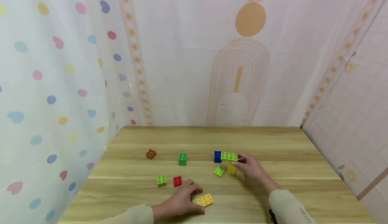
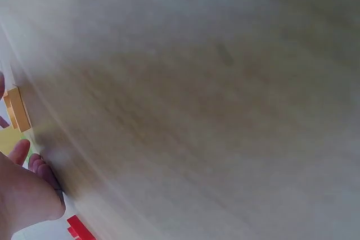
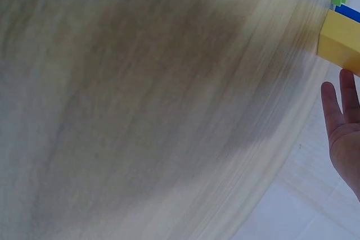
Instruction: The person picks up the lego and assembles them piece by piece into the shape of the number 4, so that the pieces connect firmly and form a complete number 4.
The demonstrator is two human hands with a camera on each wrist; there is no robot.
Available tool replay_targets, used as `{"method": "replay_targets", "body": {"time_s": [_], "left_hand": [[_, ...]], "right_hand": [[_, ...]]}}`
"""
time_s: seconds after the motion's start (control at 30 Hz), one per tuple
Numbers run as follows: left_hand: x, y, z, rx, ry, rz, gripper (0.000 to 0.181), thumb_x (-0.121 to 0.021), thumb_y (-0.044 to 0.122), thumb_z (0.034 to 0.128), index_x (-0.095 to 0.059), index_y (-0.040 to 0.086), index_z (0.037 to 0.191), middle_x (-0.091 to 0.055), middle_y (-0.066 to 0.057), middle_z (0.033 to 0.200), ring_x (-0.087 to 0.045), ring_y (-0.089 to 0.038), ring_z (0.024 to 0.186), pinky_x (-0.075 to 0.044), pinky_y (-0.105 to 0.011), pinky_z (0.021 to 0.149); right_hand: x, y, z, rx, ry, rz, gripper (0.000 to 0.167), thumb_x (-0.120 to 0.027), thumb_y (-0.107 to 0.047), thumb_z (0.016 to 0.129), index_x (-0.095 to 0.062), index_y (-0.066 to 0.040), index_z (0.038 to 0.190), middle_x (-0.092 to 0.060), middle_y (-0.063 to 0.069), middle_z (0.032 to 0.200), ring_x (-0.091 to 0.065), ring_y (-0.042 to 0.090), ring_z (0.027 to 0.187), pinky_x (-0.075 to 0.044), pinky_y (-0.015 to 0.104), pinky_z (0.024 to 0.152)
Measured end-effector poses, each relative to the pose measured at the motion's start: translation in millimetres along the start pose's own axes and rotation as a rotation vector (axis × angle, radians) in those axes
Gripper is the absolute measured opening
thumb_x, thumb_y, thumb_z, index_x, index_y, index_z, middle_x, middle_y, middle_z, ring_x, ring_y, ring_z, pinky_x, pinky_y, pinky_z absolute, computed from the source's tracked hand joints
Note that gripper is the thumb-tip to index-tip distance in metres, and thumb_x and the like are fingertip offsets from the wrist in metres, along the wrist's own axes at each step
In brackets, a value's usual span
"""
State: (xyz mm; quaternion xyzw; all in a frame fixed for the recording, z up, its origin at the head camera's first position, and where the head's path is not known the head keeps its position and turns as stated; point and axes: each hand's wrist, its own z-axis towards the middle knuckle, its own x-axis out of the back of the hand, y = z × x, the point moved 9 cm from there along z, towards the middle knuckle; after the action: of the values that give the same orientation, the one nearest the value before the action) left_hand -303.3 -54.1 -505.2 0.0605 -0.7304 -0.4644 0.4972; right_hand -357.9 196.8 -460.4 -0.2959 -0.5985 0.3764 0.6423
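In the head view my left hand (image 1: 182, 198) is spread around a yellow eight-stud brick (image 1: 203, 200) lying on the table. Its thumb lies along the near side; the other fingers stand apart from the far side. My right hand (image 1: 251, 166) pinches the right end of a light green eight-stud brick (image 1: 228, 156). That brick sits above a darker yellow block (image 1: 231, 167), with a blue brick (image 1: 217, 156) right at its left. Whether green and yellow are joined, I cannot tell. The right wrist view shows fingers (image 3: 349, 94) next to the yellow block (image 3: 337, 37).
Left of the hands lie a red brick (image 1: 177, 181), a light green brick (image 1: 162, 180), a green brick (image 1: 182, 159) and a brown brick (image 1: 151, 154). A small light green brick (image 1: 219, 171) is between the hands. Curtains hang behind the wooden table (image 1: 127, 173).
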Motion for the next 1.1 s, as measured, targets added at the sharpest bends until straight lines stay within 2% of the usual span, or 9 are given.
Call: {"method": "replay_targets", "body": {"time_s": [0.17, 0.47, 0.63, 0.73, 0.97, 1.1], "left_hand": [[-1.7, 2.3, 0.2, -0.017, -0.006, 0.047, 0.052, -0.086, 0.044, 0.0752, -0.067, 0.017, 0.115, -0.047, 0.008, 0.104, -0.043, -0.009, 0.093, -0.039, -0.025, 0.081], [-0.7, 8.7, 1.4, -0.043, 0.002, 0.057, 0.03, -0.084, 0.035, 0.08, -0.065, 0.02, 0.098, -0.045, 0.008, 0.098, -0.041, -0.009, 0.09, -0.038, -0.025, 0.079], [0.7, 8.2, 2.7, -0.023, -0.013, 0.06, 0.026, -0.082, 0.033, 0.0828, -0.065, 0.02, 0.097, -0.046, 0.008, 0.096, -0.042, -0.008, 0.089, -0.039, -0.025, 0.078], [4.3, 7.7, 5.7, -0.01, -0.012, 0.066, 0.025, -0.081, 0.033, 0.0839, -0.064, 0.019, 0.097, -0.05, 0.009, 0.095, -0.045, -0.008, 0.087, -0.042, -0.025, 0.077], [16.6, 9.1, 14.5, 0.014, 0.019, 0.017, 0.022, -0.079, 0.029, 0.0857, -0.065, 0.018, 0.099, -0.059, 0.011, 0.09, -0.054, -0.007, 0.081, -0.047, -0.026, 0.072], [26.8, 12.4, 21.0, 0.01, 0.056, 0.014, 0.02, -0.077, 0.028, 0.0877, -0.066, 0.018, 0.1, -0.061, 0.011, 0.089, -0.055, -0.007, 0.081, -0.047, -0.026, 0.071]], "right_hand": [[-0.2, 0.1, -1.1, -0.007, -0.003, 0.004, 0.033, -0.071, -0.023, 0.093, -0.068, -0.011, 0.125, -0.068, 0.005, 0.114, -0.063, 0.023, 0.106, -0.051, 0.042, 0.09], [-0.2, 2.8, -0.5, -0.005, -0.003, 0.028, 0.037, -0.071, -0.023, 0.093, -0.067, -0.01, 0.127, -0.068, 0.005, 0.114, -0.063, 0.022, 0.105, -0.052, 0.041, 0.088], [-0.6, 1.8, 0.1, 0.009, -0.014, 0.021, 0.035, -0.071, -0.022, 0.094, -0.067, -0.01, 0.126, -0.068, 0.005, 0.114, -0.063, 0.023, 0.105, -0.052, 0.041, 0.089], [-0.3, 0.4, -0.1, 0.008, -0.02, 0.029, 0.034, -0.07, -0.022, 0.094, -0.067, -0.01, 0.125, -0.068, 0.005, 0.113, -0.063, 0.022, 0.104, -0.052, 0.04, 0.088], [0.6, -1.3, 0.0, 0.01, -0.01, 0.017, 0.034, -0.071, -0.02, 0.094, -0.067, -0.008, 0.125, -0.068, 0.006, 0.113, -0.063, 0.024, 0.105, -0.052, 0.041, 0.089], [-0.2, 1.4, 0.2, -0.01, -0.015, 0.03, 0.034, -0.071, -0.021, 0.094, -0.067, -0.009, 0.126, -0.068, 0.006, 0.113, -0.063, 0.023, 0.104, -0.052, 0.04, 0.089]]}}
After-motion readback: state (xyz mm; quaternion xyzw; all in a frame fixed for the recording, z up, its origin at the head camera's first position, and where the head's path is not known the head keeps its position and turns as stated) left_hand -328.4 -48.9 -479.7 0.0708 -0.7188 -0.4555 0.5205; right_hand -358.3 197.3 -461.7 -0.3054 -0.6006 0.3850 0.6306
